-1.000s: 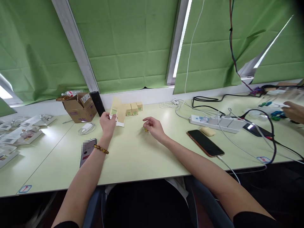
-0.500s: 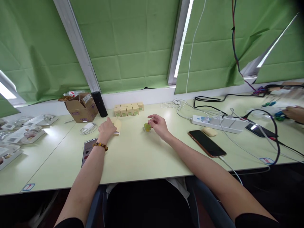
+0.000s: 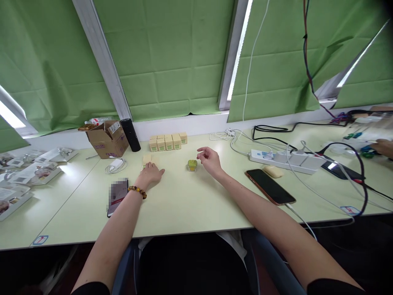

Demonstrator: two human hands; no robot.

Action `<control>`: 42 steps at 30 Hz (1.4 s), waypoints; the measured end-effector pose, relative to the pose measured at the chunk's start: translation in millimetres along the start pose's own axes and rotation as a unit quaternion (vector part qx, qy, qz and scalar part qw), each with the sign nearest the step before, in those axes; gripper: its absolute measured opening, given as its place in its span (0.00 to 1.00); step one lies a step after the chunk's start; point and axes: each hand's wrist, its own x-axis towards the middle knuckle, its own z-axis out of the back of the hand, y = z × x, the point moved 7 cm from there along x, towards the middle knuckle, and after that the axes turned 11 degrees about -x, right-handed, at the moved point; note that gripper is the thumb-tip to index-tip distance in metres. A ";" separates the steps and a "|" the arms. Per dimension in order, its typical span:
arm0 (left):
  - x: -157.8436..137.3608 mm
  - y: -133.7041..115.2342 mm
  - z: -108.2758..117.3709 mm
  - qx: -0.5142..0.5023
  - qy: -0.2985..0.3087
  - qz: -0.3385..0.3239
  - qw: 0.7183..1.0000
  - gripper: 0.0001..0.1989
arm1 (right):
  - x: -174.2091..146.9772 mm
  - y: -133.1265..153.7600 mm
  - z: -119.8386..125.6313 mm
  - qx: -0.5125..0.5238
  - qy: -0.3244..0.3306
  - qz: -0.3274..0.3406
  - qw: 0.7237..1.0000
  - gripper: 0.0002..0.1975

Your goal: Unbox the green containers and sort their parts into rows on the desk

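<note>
A pale yellow flat piece, perhaps card or a small box (image 3: 147,159), lies on the table, partly hidden under my left hand (image 3: 150,173). The fingers of that hand rest on it, thumb spread to the right. A beaded bracelet (image 3: 137,191) circles the left wrist. Near the middle of the table stands a small clear jar (image 3: 192,165) with yellow-green colour in it. Just right of the jar, my right hand (image 3: 210,161) hovers with curved fingers, index and thumb apart, holding nothing visible.
Several small cream boxes (image 3: 166,142) stand in a row at the back. To the left are an open carton (image 3: 107,139), a black cylinder (image 3: 130,135), a charger (image 3: 116,164) and a phone (image 3: 118,196). Rightward lie another phone (image 3: 270,186), a power strip (image 3: 285,161) and cables.
My left hand has shifted right and toward me over the pale piece, its thumb now spread out. My right hand has drawn slightly away from the jar, which shows more fully.
</note>
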 end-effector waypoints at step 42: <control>-48.8 -95.9 20.3 -0.500 -0.116 -0.259 0.818 0.08 | -45.0 41.7 -54.5 -0.017 0.176 0.153 0.972 0.25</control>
